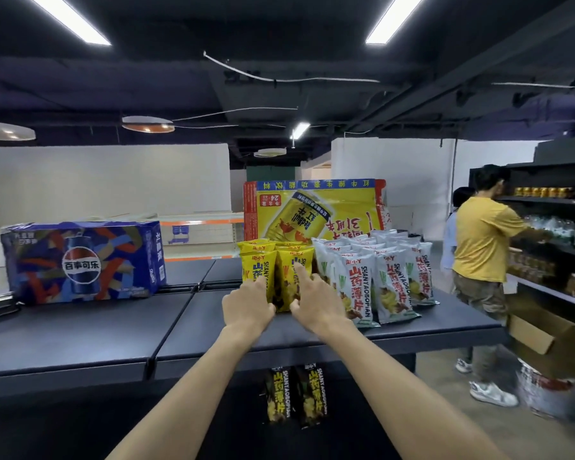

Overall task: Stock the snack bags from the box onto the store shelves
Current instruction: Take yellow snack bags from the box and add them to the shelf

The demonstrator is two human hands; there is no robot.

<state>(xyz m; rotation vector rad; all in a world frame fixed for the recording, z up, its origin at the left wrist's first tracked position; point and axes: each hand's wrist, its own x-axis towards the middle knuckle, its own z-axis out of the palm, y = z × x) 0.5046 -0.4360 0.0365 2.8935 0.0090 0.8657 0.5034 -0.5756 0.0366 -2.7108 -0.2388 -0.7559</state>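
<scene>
Two bare forearms reach out from the bottom of the view, and below them, under the shelf edge, two dark bags stand on a lower level. Past the wrists, both hands work on the yellow bags at the front of the black shelf. The left hand cups the left side of the front pair, fingers curled round the bag's edge and touching it. The right hand lies against the right bag with its forefinger stretched up the face and the rest loosely bent — pressing, by the look of it, more than gripping. Whether either hand truly pinches a bag cannot be told.

The step in hand looks like squaring up the front yellow bags. To do it well, push both sides together evenly so the pair stands upright, faces forward and bottoms flush with the row behind, and keep them just beside the white bags to the right of the right hand without knocking those over — they stand in neat rows.

Beyond the hands a yellow carton rises behind the bags. Well to the left of the left hand sits a blue Pepsi case. No source box can be picked out with certainty.
</scene>
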